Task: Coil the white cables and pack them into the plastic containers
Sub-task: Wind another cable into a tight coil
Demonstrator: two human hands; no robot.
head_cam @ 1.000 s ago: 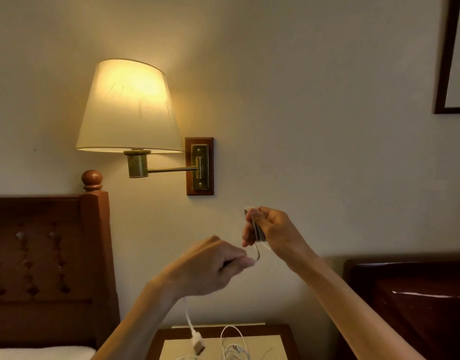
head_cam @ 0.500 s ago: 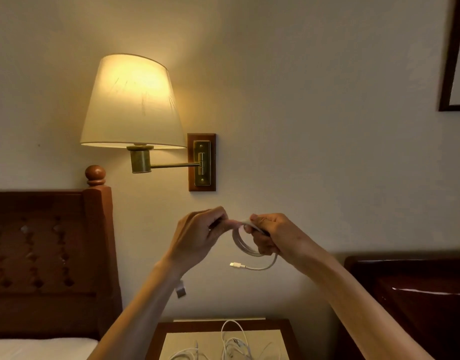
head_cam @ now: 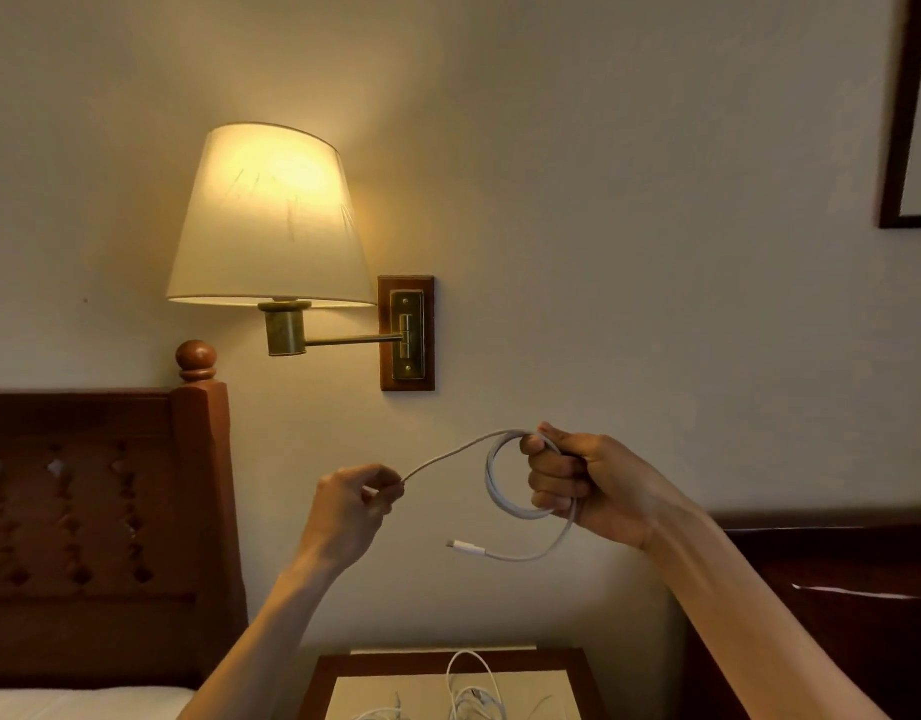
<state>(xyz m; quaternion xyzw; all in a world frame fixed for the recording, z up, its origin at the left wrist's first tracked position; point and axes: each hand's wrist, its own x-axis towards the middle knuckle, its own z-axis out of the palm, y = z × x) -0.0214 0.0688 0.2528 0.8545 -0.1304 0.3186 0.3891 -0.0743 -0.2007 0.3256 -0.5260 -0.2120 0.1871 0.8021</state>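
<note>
The right hand (head_cam: 588, 485) holds a coiled white cable (head_cam: 500, 491) in a curled grip, its plug (head_cam: 466, 548) dangling below. The left hand (head_cam: 351, 504) pinches the cable's free end. More cables (head_cam: 471, 698) lie on the worktop (head_cam: 448, 662) below. No writing is readable.
</note>
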